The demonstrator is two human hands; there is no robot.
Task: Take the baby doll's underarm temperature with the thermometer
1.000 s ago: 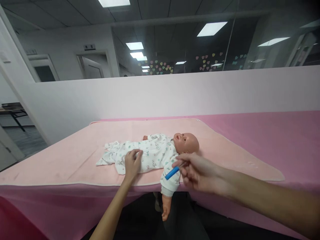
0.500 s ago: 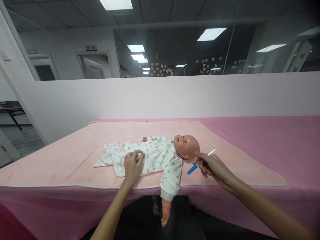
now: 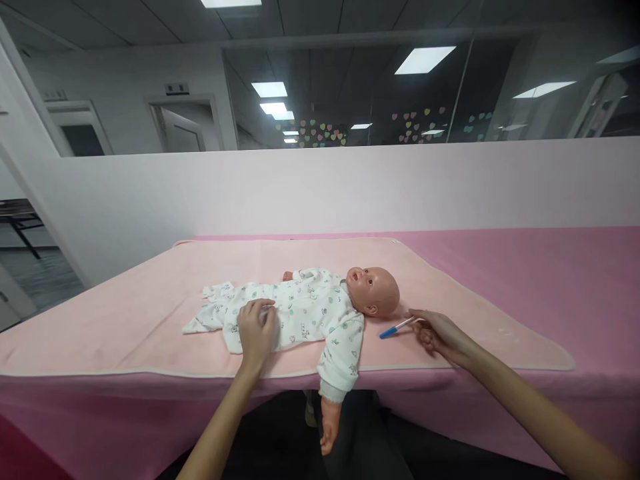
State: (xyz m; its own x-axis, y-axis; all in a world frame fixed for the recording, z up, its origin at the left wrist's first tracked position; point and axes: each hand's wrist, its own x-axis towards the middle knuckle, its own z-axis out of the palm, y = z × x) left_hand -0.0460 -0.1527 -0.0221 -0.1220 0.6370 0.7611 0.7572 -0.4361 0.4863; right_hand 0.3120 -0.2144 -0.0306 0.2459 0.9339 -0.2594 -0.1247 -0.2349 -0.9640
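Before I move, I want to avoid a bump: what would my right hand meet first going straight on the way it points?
Most likely the doll's head, just beyond the right hand, though their relative height and depth are unclear.

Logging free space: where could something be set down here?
Free: the peach blanket left of the baby doll, and the pink tablecloth right of the blanket. Crowded: the doll itself, under the left hand, and beside its head, where the right hand pinches the blue-capped stick.
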